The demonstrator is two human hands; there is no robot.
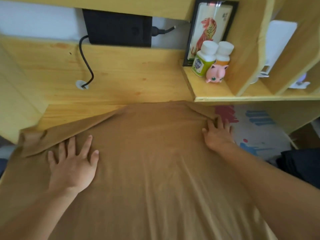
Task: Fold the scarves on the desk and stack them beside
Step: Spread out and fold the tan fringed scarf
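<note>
Head view: both hands flat on brown scarf; bottles on shelf.

Pale wooden desk with side shelves.

Open tabletop beyond both hands, bare wood back to the wall. Ahead of the left hand, only a black cable dropping into its grommet hole. Just beyond the right hand, a raised shelf blocking the way, crowded with two bottles and a pink toy.
</note>
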